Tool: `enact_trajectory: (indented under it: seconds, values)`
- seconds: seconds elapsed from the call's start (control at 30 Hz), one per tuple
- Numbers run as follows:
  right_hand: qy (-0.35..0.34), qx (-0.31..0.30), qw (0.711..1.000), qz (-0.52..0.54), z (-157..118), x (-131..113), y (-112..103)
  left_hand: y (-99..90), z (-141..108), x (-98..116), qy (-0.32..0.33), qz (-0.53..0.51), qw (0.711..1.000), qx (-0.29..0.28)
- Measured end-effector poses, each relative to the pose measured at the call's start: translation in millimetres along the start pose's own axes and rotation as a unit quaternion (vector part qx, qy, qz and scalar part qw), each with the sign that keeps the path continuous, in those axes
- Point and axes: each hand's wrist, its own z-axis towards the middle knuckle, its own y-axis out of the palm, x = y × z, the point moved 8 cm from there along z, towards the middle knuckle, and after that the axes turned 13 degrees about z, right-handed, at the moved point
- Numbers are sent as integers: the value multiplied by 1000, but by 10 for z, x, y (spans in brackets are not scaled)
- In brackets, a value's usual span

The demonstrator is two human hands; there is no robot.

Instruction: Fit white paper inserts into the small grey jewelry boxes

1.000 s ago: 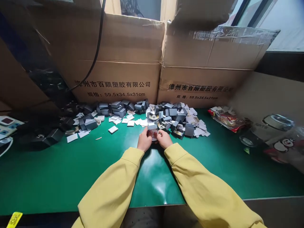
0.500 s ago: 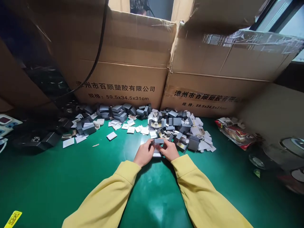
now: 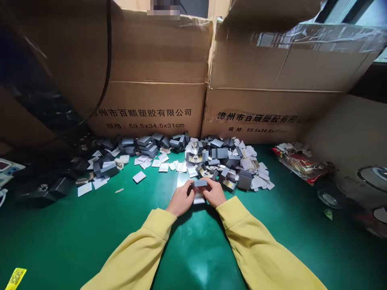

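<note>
Between my left hand (image 3: 182, 198) and my right hand (image 3: 215, 192) is a small grey box (image 3: 200, 183), pinched at its two ends by the fingers. A white piece (image 3: 198, 199) shows just below it, between the hands; whether it touches the box cannot be made out. Beyond my hands lies a pile of grey boxes (image 3: 222, 153), some standing open with pale insides. White pads (image 3: 139, 177) lie loose to the left and among the boxes.
Two large cardboard cartons (image 3: 151, 98) stand behind the pile on the green table (image 3: 121, 233). A red plastic bag (image 3: 302, 167) lies at the right. A black cable (image 3: 108, 60) hangs at the left. Yellow tape (image 3: 16, 278) is at the near left.
The view has shifted slightly. The grey box is still between both hands, now showing more of its broad grey face.
</note>
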Motion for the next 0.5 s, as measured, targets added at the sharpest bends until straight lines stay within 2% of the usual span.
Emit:
enact_trajectory:
  seconds: [0.23,0.4,0.5]
  values:
    - [20,-1,999,42,23,87,68,29,31,-106,-39,7,999,0]
    - [49,38,997,45,26,126,40,28,41,-156,-84,-16,996,1]
    - [64,34,995,73,23,145,47,14,11,-154,-83,-26,996,3]
